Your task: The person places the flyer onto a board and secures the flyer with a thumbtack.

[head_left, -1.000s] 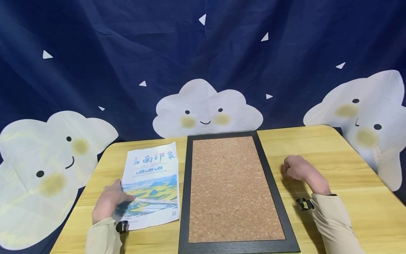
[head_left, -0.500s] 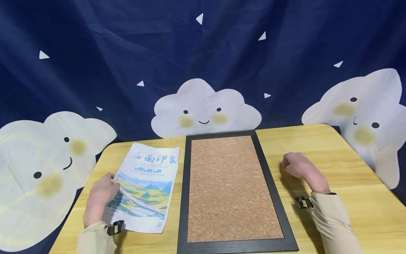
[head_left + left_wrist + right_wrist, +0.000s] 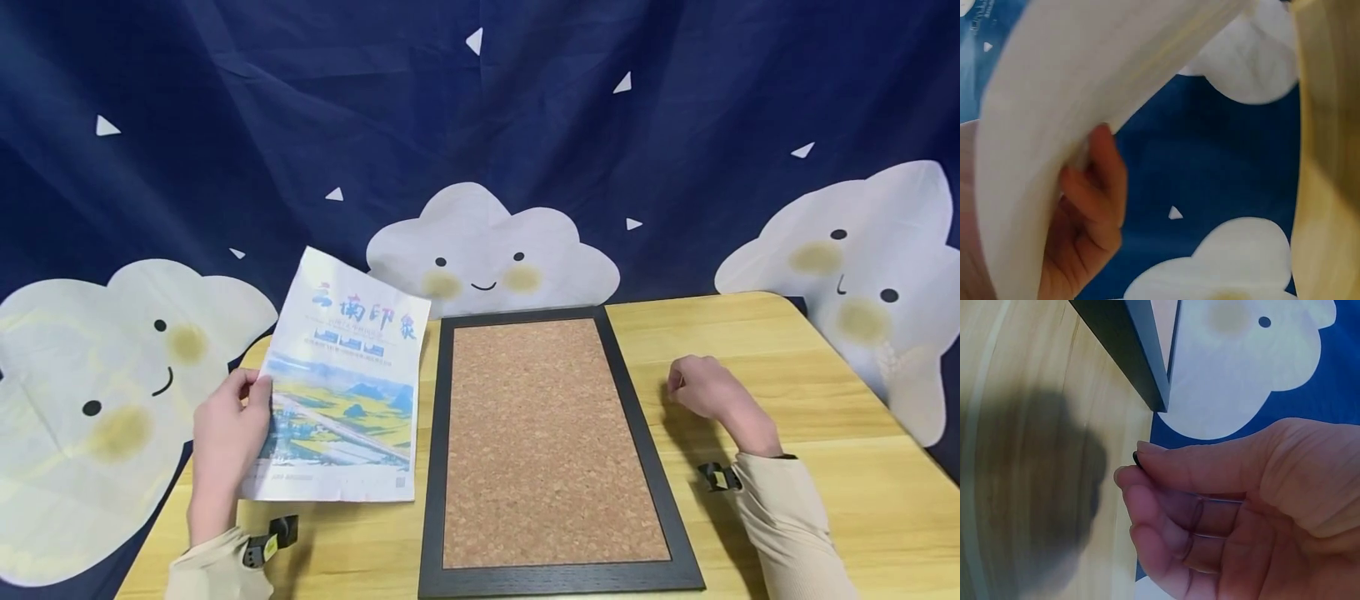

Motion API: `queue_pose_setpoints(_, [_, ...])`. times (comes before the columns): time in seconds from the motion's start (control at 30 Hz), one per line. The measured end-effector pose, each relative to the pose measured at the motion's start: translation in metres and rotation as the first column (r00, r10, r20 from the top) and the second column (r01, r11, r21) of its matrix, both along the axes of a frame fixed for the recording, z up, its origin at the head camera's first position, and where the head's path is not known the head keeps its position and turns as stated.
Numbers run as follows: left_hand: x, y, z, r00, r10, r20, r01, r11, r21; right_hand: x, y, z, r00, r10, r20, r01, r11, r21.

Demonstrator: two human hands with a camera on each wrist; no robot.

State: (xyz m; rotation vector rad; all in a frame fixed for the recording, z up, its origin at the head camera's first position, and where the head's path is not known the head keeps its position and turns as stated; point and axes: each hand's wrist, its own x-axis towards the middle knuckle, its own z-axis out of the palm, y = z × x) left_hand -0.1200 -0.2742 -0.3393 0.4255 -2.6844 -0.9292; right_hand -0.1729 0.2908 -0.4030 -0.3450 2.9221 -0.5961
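My left hand [image 3: 231, 429] pinches the left edge of a printed paper poster [image 3: 341, 358] with a landscape picture and Chinese characters. The poster is raised off the table, its top tilted up in front of the curtain. In the left wrist view the curled fingers [image 3: 1104, 181] press on the white back of the sheet. Beside the poster lies a cork board [image 3: 551, 450] in a black frame. Right of the board, my right hand [image 3: 708, 390] hovers above the table. Between its thumb and index finger it pinches a small black object [image 3: 1136, 459], mostly hidden, its kind unclear.
The wooden table [image 3: 810, 400] carries the board in its middle, reaching the back edge. Behind the table hangs a dark blue curtain [image 3: 555, 100] with white clouds and triangles. A small black device [image 3: 262, 546] is strapped at the left wrist.
The poster lay on the table with my left hand on its edge; it has been lifted and tilted up. My right hand has stayed in nearly the same place.
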Motion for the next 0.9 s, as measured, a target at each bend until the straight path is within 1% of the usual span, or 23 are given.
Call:
queue_pose_setpoints(0.1, [0.002,0.009,0.007,0.996,0.042,-0.077,-0.038,0.998,0.050,-0.001,0.000,0.001,1.000,-0.001,0.004,0.001,1.000,-0.001])
queue_pose_setpoints(0.2, [0.004,0.018,0.012,0.986,0.062,-0.156,-0.048,0.994,0.095,-0.001,-0.001,0.001,1.000,0.000,-0.002,0.000,1.000,0.000])
queue_pose_setpoints(0.27, [0.004,0.025,0.015,0.978,0.055,-0.201,-0.029,0.991,0.127,-0.002,-0.001,0.002,1.000,-0.002,-0.012,0.002,1.000,0.001])
queue_pose_setpoints(0.37, [0.004,0.036,0.017,0.970,0.012,-0.243,0.032,0.984,0.175,-0.003,-0.001,0.002,1.000,-0.009,-0.028,0.009,1.000,0.002])
queue_pose_setpoints(0.47, [0.003,0.047,0.018,0.972,-0.039,-0.232,0.092,0.971,0.220,-0.002,-0.001,0.001,0.999,-0.015,-0.041,0.015,1.000,-0.003])
queue_pose_setpoints(0.53, [0.002,0.055,0.016,0.975,-0.074,-0.211,0.131,0.953,0.272,-0.002,-0.001,0.000,0.999,-0.017,-0.050,0.016,1.000,-0.009])
queue_pose_setpoints(0.6, [0.000,0.062,0.014,0.975,-0.118,-0.188,0.176,0.927,0.331,-0.001,-0.002,0.000,0.998,-0.015,-0.056,0.014,1.000,-0.014])
queue_pose_setpoints(0.67, [-0.003,0.070,0.010,0.972,-0.167,-0.164,0.220,0.893,0.394,-0.001,-0.002,-0.001,0.998,-0.012,-0.066,0.011,1.000,-0.018])
queue_pose_setpoints(0.7, [-0.004,0.073,0.008,0.969,-0.194,-0.153,0.242,0.871,0.428,-0.001,-0.002,-0.001,0.997,-0.012,-0.074,0.010,1.000,-0.018])
queue_pose_setpoints(0.8, [-0.010,0.088,-0.002,0.956,-0.258,-0.138,0.292,0.825,0.484,-0.001,-0.002,0.000,0.996,-0.013,-0.085,0.011,1.000,-0.022])
queue_pose_setpoints(0.83, [-0.012,0.094,-0.006,0.951,-0.277,-0.136,0.308,0.815,0.491,-0.001,-0.002,0.001,0.996,-0.014,-0.088,0.012,1.000,-0.023])
queue_pose_setpoints(0.9, [-0.014,0.105,-0.015,0.939,-0.317,-0.135,0.342,0.815,0.468,0.000,-0.002,0.002,0.996,-0.015,-0.089,0.013,1.000,-0.026])
